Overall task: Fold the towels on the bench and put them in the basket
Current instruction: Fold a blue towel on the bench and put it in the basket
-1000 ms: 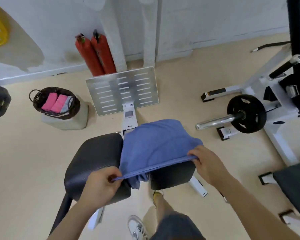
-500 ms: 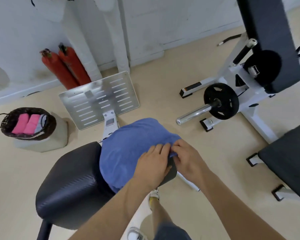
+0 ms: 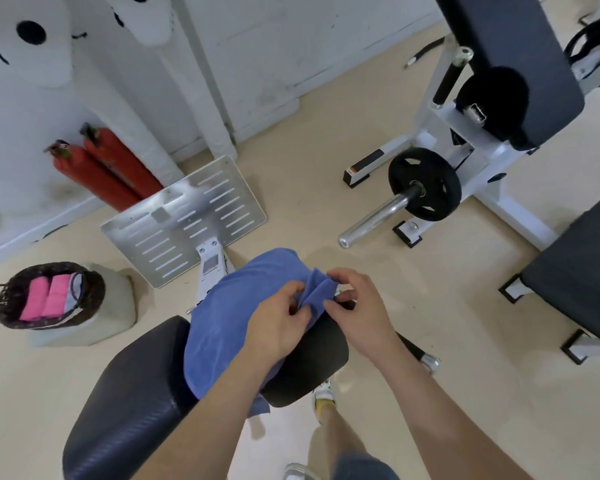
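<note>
Head view: towel [image 3: 219, 323] corner between fingers [image 3: 342, 276] of left hand [image 3: 274, 327], right hand [image 3: 361, 317]

Pale beige smooth floor [image 3: 309, 140] under soft, even light. Scuffed white painted wall [image 3: 274, 43] at the back, two red cylindrical fire extinguishers [image 3: 108, 174] leaning against it. To the right, white steel weight machine [image 3: 513, 211] with round black weight plate [image 3: 425, 184] on a chrome bar [image 3: 374, 220], tall black back pad [image 3: 520, 46] above.

Two red fire extinguishers [image 3: 104, 174] lean on the white wall [image 3: 274, 46]. Just in front stands a shiny metal plate [image 3: 184, 220] with slots. A round black weight [image 3: 425, 183] sits on a silver bar [image 3: 374, 216] beside a white frame [image 3: 499, 202].
</note>
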The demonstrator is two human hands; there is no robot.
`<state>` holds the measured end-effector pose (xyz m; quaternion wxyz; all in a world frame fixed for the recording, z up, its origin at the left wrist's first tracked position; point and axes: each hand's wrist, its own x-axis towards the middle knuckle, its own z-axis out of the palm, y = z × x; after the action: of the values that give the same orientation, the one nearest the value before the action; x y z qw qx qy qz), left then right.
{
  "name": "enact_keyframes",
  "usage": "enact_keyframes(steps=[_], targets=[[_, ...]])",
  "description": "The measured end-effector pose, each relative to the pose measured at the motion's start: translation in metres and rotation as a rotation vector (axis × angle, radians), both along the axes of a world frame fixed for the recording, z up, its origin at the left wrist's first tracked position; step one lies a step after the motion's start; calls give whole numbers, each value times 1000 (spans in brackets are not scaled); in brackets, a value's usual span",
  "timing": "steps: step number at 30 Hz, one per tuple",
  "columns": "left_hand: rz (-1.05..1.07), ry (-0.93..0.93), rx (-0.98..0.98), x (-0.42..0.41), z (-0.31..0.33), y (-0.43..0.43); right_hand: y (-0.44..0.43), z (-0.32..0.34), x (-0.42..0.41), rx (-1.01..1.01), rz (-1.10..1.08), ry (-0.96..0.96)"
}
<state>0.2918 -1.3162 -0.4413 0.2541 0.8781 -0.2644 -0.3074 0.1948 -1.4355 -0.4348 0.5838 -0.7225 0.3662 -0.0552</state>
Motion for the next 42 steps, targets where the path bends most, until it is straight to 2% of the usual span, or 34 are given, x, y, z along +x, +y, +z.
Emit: enact_keyframes(steps=[3,6,9,12,14,15,17,19,20,23,26,29,33,36,38,42], targets=[[28,68,-17,2,4,-4,-9,-5,2,-265,101,3],[39,115,-43,2,8,-11,-12,-5,4,-332,92,-26],[75,132,-118,1,11,-19,-11,-6,4,-335,47,-82],[238,282,-273,1,7,-22,-9,-8,3,-214,-11,-88],[353,323,-293,0,3,-20,-10,-10,1,-155,-23,-54],[401,317,-281,1,0,-19,-10,-10,1,-190,-13,-37],[476,284,-277,1,-2,-18,-10,-11,-1,-397,35,-39],[466,233,-327,-1,1,-17,-7,-8,0,-592,101,-63],[416,187,-344,-3,4,-17,-5,-6,0,-605,118,-80],[259,54,-355,-9,11,-18,-2,0,3,-471,98,-130],[225,44,-346,-8,13,-13,-5,5,5,-400,100,-135],[219,0,-323,-9,17,-12,-8,10,9,-387,148,-111],[341,-198,-304,-1,31,-9,-12,18,11,-428,230,-71],[190,-305,-294,4,37,-8,-14,24,13,-399,204,-85],[96,-224,-249,0,34,-13,-13,27,15,-312,140,-104],[298,12,-353,-8,25,-17,-16,33,17,-214,103,-90]])
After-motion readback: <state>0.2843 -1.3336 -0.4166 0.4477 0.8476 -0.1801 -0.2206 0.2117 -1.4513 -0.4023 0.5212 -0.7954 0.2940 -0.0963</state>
